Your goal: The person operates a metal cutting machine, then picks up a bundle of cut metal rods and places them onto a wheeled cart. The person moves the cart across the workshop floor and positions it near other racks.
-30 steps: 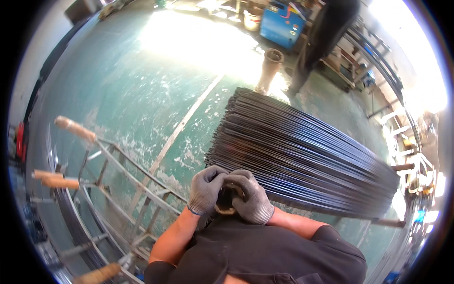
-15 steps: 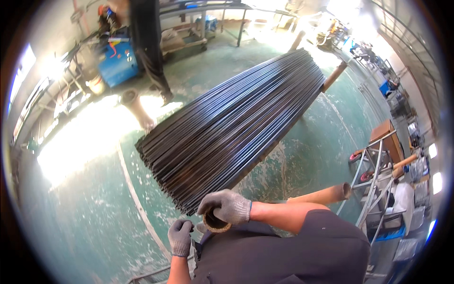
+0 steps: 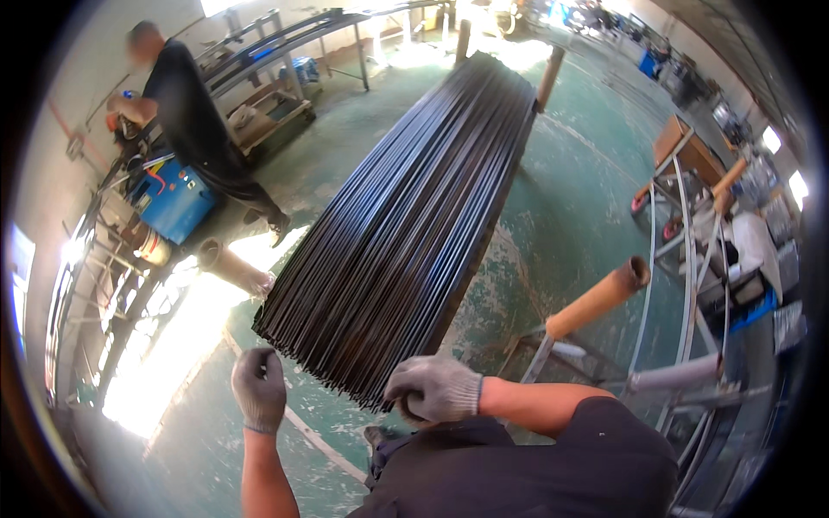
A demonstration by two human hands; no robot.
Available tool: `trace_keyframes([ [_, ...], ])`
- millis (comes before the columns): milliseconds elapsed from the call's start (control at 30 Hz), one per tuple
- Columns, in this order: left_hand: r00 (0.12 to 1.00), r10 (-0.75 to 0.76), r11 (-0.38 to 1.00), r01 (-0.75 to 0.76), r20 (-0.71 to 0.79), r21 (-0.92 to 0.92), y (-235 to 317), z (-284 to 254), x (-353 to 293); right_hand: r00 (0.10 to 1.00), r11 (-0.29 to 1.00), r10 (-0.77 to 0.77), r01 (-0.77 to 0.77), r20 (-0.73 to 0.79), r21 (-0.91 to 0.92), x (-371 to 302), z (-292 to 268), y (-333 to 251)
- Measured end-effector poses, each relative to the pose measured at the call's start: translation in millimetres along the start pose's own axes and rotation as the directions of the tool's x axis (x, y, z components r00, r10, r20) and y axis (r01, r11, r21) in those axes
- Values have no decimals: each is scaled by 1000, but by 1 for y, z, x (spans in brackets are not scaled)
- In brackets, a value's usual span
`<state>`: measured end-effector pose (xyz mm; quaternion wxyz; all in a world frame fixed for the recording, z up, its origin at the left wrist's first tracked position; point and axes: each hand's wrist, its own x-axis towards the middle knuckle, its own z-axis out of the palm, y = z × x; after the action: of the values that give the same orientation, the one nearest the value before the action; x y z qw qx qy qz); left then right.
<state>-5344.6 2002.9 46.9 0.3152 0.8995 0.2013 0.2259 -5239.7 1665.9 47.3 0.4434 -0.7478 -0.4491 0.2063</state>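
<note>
A wide stack of long, dark, thin metal rods or tubes (image 3: 389, 224) stretches away from me, its near ends forming an uneven edge. In a grey knit glove, my left hand (image 3: 259, 390) hangs just short of the stack's near left corner, apart from it. Its fingers are curled closed; whatever they may hold cannot be made out. My right hand (image 3: 434, 390), gloved alike, is at the near right corner of the stack, beside the rod ends. Its fingers curl inward, hiding what is in them, and I cannot tell whether it touches the rods.
Brown tubular posts flank the stack, one at the left (image 3: 233, 269) and one at the right (image 3: 598, 298). A metal frame cart (image 3: 686, 259) stands to the right. Beyond the left post, a person in dark clothes (image 3: 199, 129) stands near a blue box (image 3: 177, 200).
My view has turned and shifted. My left hand has moved left, away from my right hand. The brown tube rim under my right hand no longer shows. The other person is more fully in view.
</note>
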Motion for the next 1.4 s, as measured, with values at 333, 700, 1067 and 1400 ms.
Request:
trace_keyframes([
  [333, 841, 541, 798, -524, 32, 297, -122, -11, 165, 713, 787, -72, -389, -698, -479, -3, 74, -62],
  [700, 966, 223, 778, -256, 129, 574, -143, -29, 274, 651, 791, -93, -412, -754, -453, 29, 85, -55],
  [1067, 838, 426, 515, -535, 342, 670, -152, 3, 304, 512, 414, -12, -780, -859, -470, 49, 121, -88],
  [1400, 751, 654, 683, -638, 90, 355, -204, 16, 326, 292, 261, -76, -917, -953, -302, 68, 120, -53],
])
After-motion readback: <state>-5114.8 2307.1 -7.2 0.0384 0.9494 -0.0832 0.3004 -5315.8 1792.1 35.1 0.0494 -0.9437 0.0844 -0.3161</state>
